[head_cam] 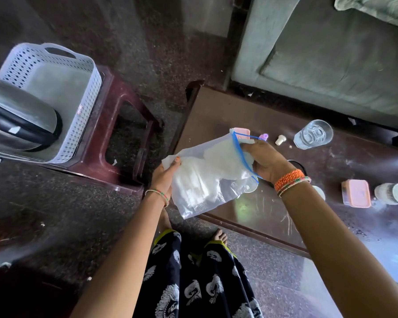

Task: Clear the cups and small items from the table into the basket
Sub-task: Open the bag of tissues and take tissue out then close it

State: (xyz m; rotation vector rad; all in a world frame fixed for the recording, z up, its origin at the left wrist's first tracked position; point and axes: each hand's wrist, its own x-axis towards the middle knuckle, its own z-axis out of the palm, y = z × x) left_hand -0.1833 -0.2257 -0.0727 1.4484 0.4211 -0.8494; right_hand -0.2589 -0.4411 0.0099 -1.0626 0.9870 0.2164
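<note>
Both hands hold a clear zip bag point(207, 177) with a blue seal and white contents above the near left corner of the dark table point(251, 111). My left hand point(164, 177) pinches its lower corner; my right hand point(265, 160) grips the blue-edged mouth. On the table stand a clear glass point(313, 134), a pink box point(356, 193), a white-lidded jar point(393, 193), a pink box point(241, 131) behind the bag, a small purple item point(264, 136) and a white stopper point(279, 140). The lilac basket point(55, 88) sits at the left.
The basket rests on a maroon plastic stool point(124, 138) and holds a steel kettle point(19, 118). A grey-green sofa point(331, 65) stands behind the table. My feet and patterned trousers point(193, 278) are below, on speckled dark floor.
</note>
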